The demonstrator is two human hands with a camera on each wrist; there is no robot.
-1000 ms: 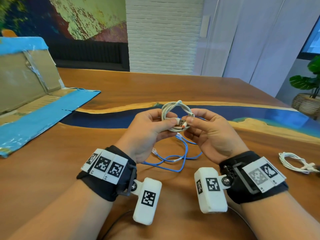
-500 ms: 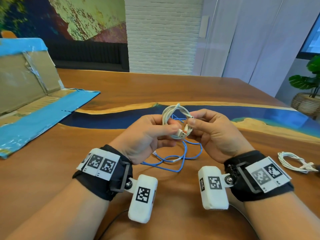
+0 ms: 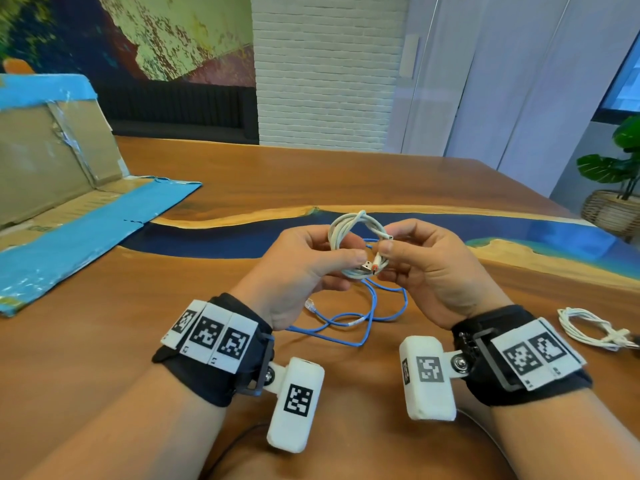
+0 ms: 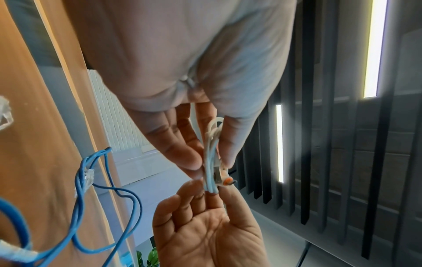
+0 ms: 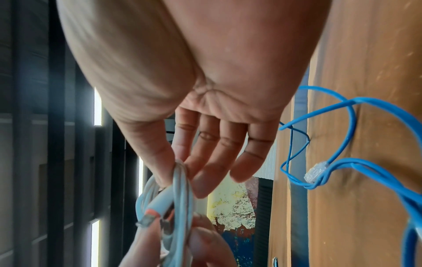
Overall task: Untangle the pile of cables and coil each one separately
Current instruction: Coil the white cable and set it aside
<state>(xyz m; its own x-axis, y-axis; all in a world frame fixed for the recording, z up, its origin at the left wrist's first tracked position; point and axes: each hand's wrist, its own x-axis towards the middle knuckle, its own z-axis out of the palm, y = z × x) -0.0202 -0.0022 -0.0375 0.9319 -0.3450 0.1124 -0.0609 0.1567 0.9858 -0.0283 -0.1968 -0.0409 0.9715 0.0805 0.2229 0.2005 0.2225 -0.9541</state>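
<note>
- my left hand [image 3: 298,268] and right hand [image 3: 429,268] both pinch the coiled white cable [image 3: 349,233], held above the table [image 3: 104,341]
- blue cable [image 3: 349,320] loose on the table below

Wooden worktop [image 3: 346,174] with blue resin band carries loose blue cable [image 3: 349,320], coiled white cable [image 3: 588,329] at right, flattened cardboard [image 3: 62,188] at left.

The right frame edge crops the potted plant [image 3: 620,188] and, near it, the coiled white cable [image 3: 588,329] on the table [image 3: 346,174].
</note>
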